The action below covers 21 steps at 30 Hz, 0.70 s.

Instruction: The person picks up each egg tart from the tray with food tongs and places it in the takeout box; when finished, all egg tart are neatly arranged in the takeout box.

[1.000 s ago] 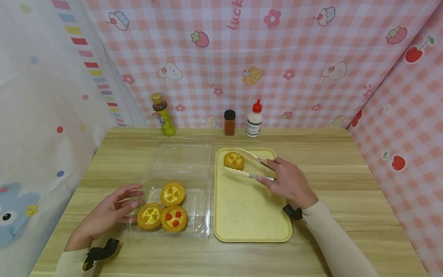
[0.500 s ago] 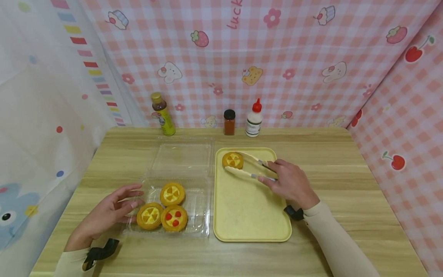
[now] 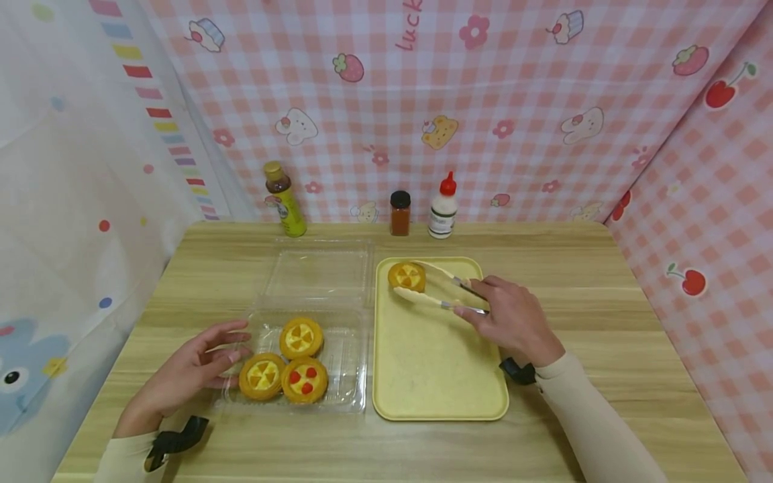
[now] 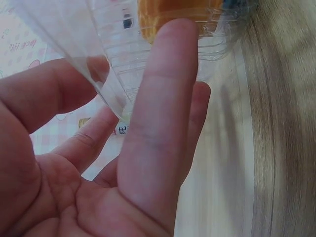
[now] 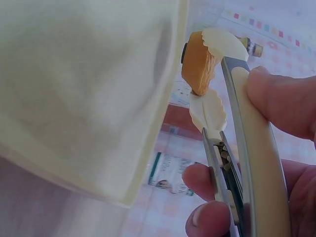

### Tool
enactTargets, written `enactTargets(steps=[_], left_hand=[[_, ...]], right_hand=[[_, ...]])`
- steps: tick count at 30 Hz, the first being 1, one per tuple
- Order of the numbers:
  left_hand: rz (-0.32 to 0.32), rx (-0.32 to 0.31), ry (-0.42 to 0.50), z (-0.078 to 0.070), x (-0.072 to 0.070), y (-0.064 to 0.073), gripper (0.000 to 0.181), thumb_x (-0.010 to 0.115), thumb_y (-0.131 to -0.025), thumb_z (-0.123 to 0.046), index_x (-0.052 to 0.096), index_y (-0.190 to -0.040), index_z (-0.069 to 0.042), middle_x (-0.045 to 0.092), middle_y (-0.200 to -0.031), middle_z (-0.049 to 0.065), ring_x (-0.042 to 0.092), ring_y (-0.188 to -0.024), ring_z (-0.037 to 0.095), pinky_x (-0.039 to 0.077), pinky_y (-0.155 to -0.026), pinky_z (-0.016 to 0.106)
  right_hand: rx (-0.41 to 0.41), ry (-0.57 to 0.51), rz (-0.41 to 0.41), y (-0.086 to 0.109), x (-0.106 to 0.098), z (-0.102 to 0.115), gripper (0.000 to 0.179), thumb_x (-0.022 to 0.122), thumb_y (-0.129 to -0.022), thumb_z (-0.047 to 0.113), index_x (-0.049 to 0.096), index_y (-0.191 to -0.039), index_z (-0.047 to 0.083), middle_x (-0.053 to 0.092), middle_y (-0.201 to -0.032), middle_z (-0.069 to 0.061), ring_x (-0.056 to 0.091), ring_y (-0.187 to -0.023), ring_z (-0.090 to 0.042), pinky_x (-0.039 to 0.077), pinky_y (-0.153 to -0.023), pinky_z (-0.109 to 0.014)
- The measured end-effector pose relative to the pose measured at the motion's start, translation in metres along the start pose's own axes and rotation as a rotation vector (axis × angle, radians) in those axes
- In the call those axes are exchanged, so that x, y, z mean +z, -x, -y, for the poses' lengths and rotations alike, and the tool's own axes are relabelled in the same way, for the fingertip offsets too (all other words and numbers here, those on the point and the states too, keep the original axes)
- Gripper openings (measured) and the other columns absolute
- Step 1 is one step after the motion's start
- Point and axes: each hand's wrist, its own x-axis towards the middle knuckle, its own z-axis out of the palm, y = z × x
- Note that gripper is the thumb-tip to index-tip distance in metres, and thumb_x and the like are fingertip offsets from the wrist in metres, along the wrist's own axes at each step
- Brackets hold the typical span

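Note:
My right hand (image 3: 516, 320) grips a pair of tongs (image 3: 443, 305) with cream scalloped tips. Those tips stand on either side of an egg tart (image 3: 407, 277) at the tray's far left corner. In the right wrist view, fingers and thumb hold the metal arms, with the tart (image 5: 197, 64) at the tips. The yellow tray (image 3: 441, 362) lies beneath. My left hand (image 3: 190, 369) is at the left edge of a clear plastic box (image 3: 347, 355), fingers spread and loosely bent. Inside the box sit two tarts with orange wedges (image 3: 300, 339) and one tart with red dots (image 3: 304, 380).
Behind the box lies its opened clear lid (image 3: 320, 275). Along the table's back edge stand a yellow-green bottle (image 3: 286, 204), a black-capped spice jar (image 3: 400, 215) and a white bottle with a red nozzle (image 3: 443, 211). Patterned cloth hangs behind and at both sides.
The tart on the tray has shifted slightly to the left. My right hand and the tongs have moved a little to the right. The left hand stays in place.

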Motion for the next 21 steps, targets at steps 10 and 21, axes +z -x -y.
enactTargets(steps=[10,21], left_hand=[[0.001,0.005,0.004,0.001,-0.001,0.000,0.062,0.057,-0.111,-0.021,0.029,-0.164,-0.004,0.041,-0.155,0.034,0.067,-0.119,0.001,0.067,-0.081,0.041],[-0.001,0.024,0.013,0.003,-0.001,0.000,0.060,0.056,-0.112,-0.020,0.030,-0.163,-0.004,0.054,-0.148,0.011,0.068,-0.120,0.004,0.067,-0.082,0.041]], right_hand=[[-0.080,0.010,-0.048,0.002,-0.013,0.016,0.062,0.075,-0.093,0.058,0.075,-0.131,0.009,0.075,-0.107,-0.009,0.064,-0.071,-0.018,0.057,-0.064,-0.040],[-0.148,-0.023,-0.091,0.005,-0.016,0.044,0.059,0.078,-0.091,0.056,0.076,-0.129,0.011,0.077,-0.111,-0.006,0.071,-0.075,-0.021,0.061,-0.065,-0.040]])
